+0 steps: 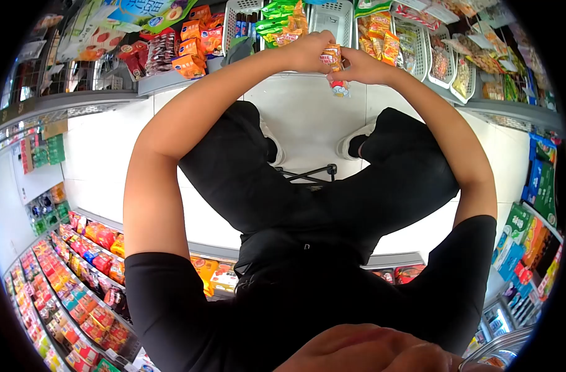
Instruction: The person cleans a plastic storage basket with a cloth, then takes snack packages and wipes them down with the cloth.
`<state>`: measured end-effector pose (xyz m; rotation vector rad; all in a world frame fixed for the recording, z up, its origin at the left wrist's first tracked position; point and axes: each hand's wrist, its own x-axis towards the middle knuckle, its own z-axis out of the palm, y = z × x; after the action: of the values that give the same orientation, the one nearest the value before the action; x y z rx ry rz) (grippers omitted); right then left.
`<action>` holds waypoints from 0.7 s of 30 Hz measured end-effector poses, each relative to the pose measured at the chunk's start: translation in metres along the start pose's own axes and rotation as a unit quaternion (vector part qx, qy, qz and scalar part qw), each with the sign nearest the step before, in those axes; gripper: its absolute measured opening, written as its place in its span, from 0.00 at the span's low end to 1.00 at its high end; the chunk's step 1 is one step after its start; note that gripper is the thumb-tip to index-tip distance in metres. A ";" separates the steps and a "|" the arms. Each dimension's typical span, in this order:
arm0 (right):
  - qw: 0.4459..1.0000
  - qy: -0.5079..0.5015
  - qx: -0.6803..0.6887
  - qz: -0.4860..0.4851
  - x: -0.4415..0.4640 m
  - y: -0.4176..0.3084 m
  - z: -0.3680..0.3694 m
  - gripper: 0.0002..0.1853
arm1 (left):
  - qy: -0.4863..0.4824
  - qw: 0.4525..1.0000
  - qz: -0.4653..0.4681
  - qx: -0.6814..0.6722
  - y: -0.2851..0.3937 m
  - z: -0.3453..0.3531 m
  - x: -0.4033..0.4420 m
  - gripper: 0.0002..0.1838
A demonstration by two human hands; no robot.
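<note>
In front of the lower shelf, my left hand [309, 52] and my right hand [365, 67] meet around a small orange snack packet [331, 57]. Both hands have their fingers closed on it, left from one side and right from the other. Below the right fingertips hangs a clear end with red and blue print [340, 88]; whether it belongs to the same packet I cannot tell. Just behind the left hand, orange snack packets [293, 28] lie piled with green ones. An almost bare white basket [332, 20] stands behind the hands.
More white baskets [441, 61] of snacks line the shelf to the right. Orange packets [190, 65] and dark red ones [161, 53] fill its left part. A black folding stool frame [307, 172] shows between my legs. Snack racks [78, 291] stand behind me on the left.
</note>
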<state>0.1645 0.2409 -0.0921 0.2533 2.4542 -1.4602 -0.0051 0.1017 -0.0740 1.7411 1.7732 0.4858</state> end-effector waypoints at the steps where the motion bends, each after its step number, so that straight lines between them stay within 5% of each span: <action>1: 1.000 -0.001 0.018 -0.008 0.003 0.004 -0.002 0.35 | 0.023 1.000 0.006 -0.003 -0.005 0.000 -0.001 0.45; 2: 0.996 -0.021 0.050 0.074 0.007 0.008 -0.008 0.35 | 0.046 0.999 0.012 -0.006 -0.011 0.000 -0.001 0.46; 5: 0.993 0.064 0.056 0.081 0.023 0.039 -0.020 0.34 | 0.002 0.998 -0.050 -0.039 -0.009 -0.019 -0.011 0.51; 6: 0.988 0.136 -0.058 0.045 0.024 0.038 -0.022 0.33 | -0.022 0.996 -0.067 -0.054 -0.011 -0.024 -0.014 0.51; 10: 0.969 0.079 0.089 0.217 0.053 0.024 -0.042 0.35 | -0.071 0.993 -0.071 -0.067 -0.035 -0.020 -0.023 0.46; 16: 0.958 0.146 0.074 0.237 0.115 0.058 -0.058 0.30 | -0.238 0.970 -0.050 0.017 -0.042 -0.034 -0.053 0.38; 21: 0.939 0.166 0.129 0.273 0.141 0.056 -0.070 0.36 | -0.173 0.983 -0.052 -0.001 -0.061 -0.039 -0.052 0.38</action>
<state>0.0368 0.3305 -0.1521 1.2170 2.1388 -1.5580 -0.0787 0.0515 -0.0748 1.6074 1.6003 0.1288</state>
